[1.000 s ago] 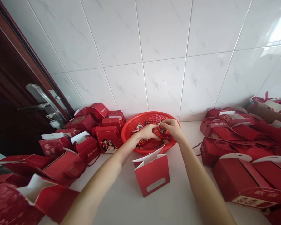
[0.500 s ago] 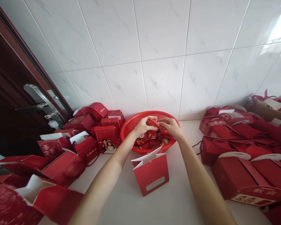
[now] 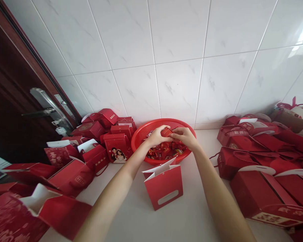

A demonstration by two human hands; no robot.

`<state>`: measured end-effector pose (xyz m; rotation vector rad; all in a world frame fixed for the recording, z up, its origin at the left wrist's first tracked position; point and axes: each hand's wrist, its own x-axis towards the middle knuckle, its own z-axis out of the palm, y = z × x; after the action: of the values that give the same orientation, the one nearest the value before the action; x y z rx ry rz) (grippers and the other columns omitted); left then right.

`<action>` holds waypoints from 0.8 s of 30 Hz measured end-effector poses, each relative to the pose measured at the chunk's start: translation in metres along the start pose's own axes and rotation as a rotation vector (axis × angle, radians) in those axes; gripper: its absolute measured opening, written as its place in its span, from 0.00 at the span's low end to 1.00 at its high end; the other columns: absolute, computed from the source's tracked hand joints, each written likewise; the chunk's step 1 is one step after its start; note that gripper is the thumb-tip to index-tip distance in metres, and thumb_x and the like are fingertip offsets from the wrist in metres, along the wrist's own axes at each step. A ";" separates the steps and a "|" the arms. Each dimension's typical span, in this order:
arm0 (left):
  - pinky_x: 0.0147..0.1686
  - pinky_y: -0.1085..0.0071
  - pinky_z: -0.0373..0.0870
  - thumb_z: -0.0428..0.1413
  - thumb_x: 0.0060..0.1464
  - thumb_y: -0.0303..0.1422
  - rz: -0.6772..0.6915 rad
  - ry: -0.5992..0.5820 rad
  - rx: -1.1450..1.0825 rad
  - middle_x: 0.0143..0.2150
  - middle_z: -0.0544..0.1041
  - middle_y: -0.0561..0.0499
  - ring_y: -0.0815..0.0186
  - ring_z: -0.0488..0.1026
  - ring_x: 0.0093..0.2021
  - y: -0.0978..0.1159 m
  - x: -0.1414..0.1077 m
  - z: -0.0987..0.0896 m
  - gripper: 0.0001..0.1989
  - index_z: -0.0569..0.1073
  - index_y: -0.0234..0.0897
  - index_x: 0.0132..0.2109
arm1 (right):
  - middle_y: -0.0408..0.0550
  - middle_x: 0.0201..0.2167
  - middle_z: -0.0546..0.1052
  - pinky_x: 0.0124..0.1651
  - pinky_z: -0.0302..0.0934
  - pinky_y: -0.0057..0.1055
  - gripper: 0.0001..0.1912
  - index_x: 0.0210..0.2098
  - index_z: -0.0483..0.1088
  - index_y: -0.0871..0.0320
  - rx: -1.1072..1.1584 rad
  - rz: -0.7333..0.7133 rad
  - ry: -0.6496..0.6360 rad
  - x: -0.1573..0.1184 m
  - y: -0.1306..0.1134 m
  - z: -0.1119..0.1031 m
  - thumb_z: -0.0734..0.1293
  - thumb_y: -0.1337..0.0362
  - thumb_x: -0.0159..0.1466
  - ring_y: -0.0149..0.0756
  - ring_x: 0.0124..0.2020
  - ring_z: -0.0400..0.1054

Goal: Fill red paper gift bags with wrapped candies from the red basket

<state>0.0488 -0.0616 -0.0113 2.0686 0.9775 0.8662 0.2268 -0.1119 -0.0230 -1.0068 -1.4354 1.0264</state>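
Over the red plastic basket [image 3: 137, 151], my left hand [image 3: 157, 136] grips a small red box [image 3: 167, 132]. The fingers of my right hand [image 3: 184, 137] are pinched at the box's right edge, touching it. Red wrapped candies [image 3: 164, 150] lie in the basket beneath both hands. In front of the basket, between my forearms, a red paper gift box [image 3: 164, 186] stands upright with its white-lined top open and an oval window in its front.
Many red gift boxes [image 3: 73, 174] crowd the left side, beside a dark door with a metal handle [image 3: 50, 109]. More red boxes [image 3: 257, 188] are packed along the right. A white tiled wall [image 3: 176, 90] rises behind the basket.
The view has shifted slightly. My right fingers have closed in on the small red box, which now lies flatter between my hands. The standing gift box has stayed in place.
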 end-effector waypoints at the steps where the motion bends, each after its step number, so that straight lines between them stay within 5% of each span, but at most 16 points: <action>1: 0.60 0.61 0.65 0.69 0.41 0.38 0.019 0.022 -0.013 0.57 0.76 0.46 0.53 0.69 0.61 -0.002 0.001 0.001 0.31 0.73 0.39 0.54 | 0.46 0.25 0.78 0.32 0.66 0.31 0.16 0.28 0.77 0.60 0.028 0.004 0.027 0.000 0.000 0.000 0.76 0.53 0.51 0.36 0.28 0.72; 5: 0.62 0.60 0.63 0.68 0.47 0.38 0.085 0.108 -0.022 0.62 0.72 0.43 0.54 0.66 0.64 -0.006 0.003 0.004 0.33 0.69 0.40 0.60 | 0.46 0.24 0.77 0.31 0.66 0.31 0.16 0.26 0.75 0.59 0.143 0.043 0.102 0.002 -0.001 0.000 0.77 0.52 0.48 0.34 0.25 0.71; 9: 0.60 0.61 0.65 0.67 0.50 0.38 0.148 0.222 0.090 0.57 0.74 0.43 0.56 0.70 0.59 -0.004 0.000 0.004 0.26 0.72 0.40 0.55 | 0.44 0.21 0.75 0.31 0.67 0.32 0.16 0.26 0.75 0.58 0.144 0.071 0.202 0.005 0.000 0.001 0.76 0.52 0.49 0.35 0.23 0.71; 12: 0.60 0.61 0.65 0.67 0.50 0.37 0.173 0.178 0.172 0.55 0.74 0.43 0.57 0.71 0.57 0.001 -0.003 0.003 0.22 0.75 0.39 0.52 | 0.45 0.20 0.75 0.32 0.69 0.35 0.16 0.24 0.73 0.58 0.163 0.088 0.264 0.007 0.004 0.002 0.75 0.51 0.51 0.38 0.23 0.73; 16: 0.63 0.58 0.63 0.69 0.45 0.38 0.086 0.071 0.205 0.60 0.70 0.41 0.52 0.69 0.61 0.004 -0.006 0.003 0.29 0.75 0.39 0.56 | 0.46 0.20 0.77 0.31 0.71 0.37 0.16 0.22 0.71 0.57 0.174 0.092 0.291 0.009 0.008 0.003 0.74 0.52 0.53 0.40 0.22 0.74; 20: 0.63 0.58 0.63 0.64 0.49 0.34 0.024 0.080 0.185 0.58 0.74 0.42 0.52 0.70 0.60 0.004 -0.006 0.004 0.24 0.77 0.38 0.55 | 0.49 0.20 0.77 0.31 0.70 0.37 0.16 0.23 0.72 0.58 0.164 0.108 0.282 0.010 0.009 0.004 0.74 0.52 0.54 0.41 0.23 0.75; 24: 0.59 0.61 0.67 0.59 0.52 0.34 -0.082 0.101 -0.133 0.49 0.80 0.47 0.55 0.74 0.54 0.003 -0.001 0.004 0.17 0.78 0.37 0.50 | 0.50 0.24 0.79 0.35 0.70 0.34 0.21 0.25 0.74 0.58 0.152 0.074 0.383 0.011 0.008 0.004 0.71 0.45 0.57 0.39 0.29 0.76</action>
<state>0.0520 -0.0649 -0.0115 1.8761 1.0222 0.9738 0.2226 -0.0994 -0.0282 -1.0830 -1.0006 0.9207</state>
